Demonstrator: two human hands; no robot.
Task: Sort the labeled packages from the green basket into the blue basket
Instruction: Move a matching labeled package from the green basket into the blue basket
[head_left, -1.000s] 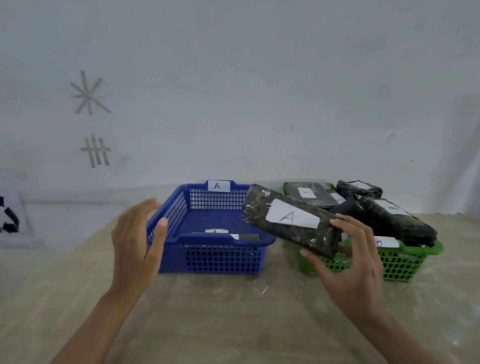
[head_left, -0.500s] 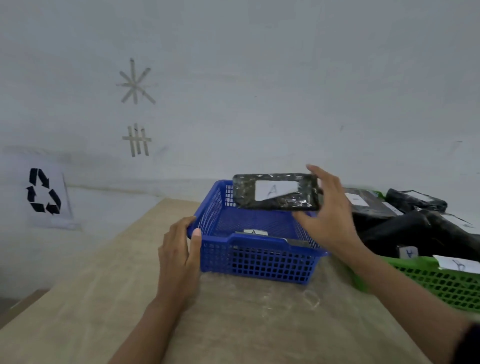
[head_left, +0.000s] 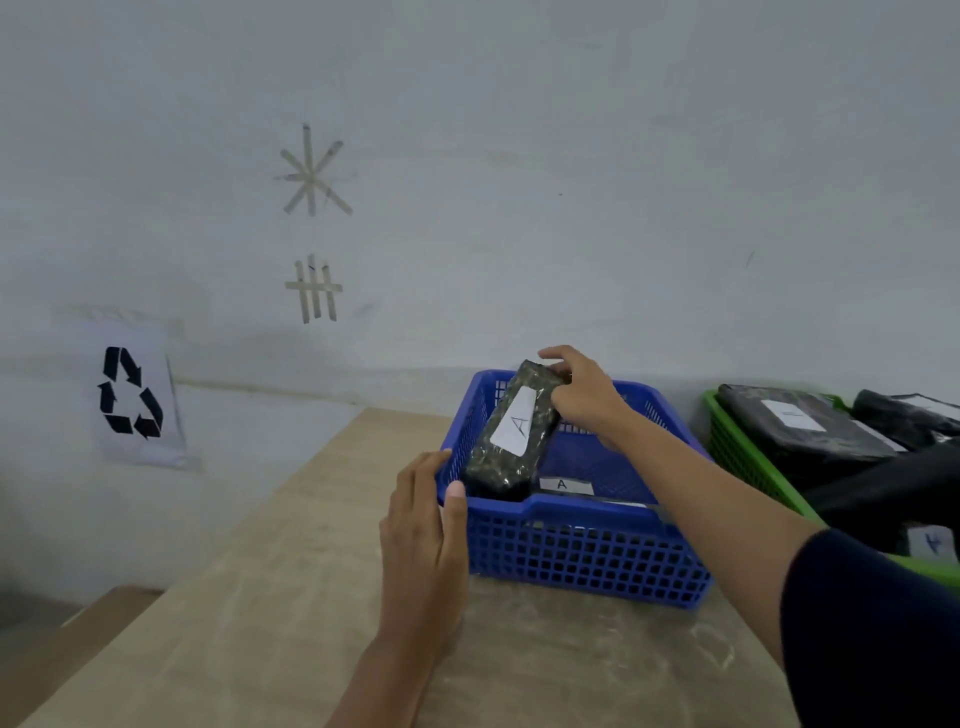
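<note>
One package tilted into the blue basket, near end down

One end of the package marked A (head_left: 511, 435) rests low inside the blue basket (head_left: 582, 556); its long axis rises away toward the far wall, where the right hand (head_left: 584, 397) pinches the raised end from the right. The left hand (head_left: 423, 525), fingers straight, presses the basket's near left corner. Lowering the far end would probably lay it flat. More packages wait in the green basket (head_left: 737, 457).
</note>
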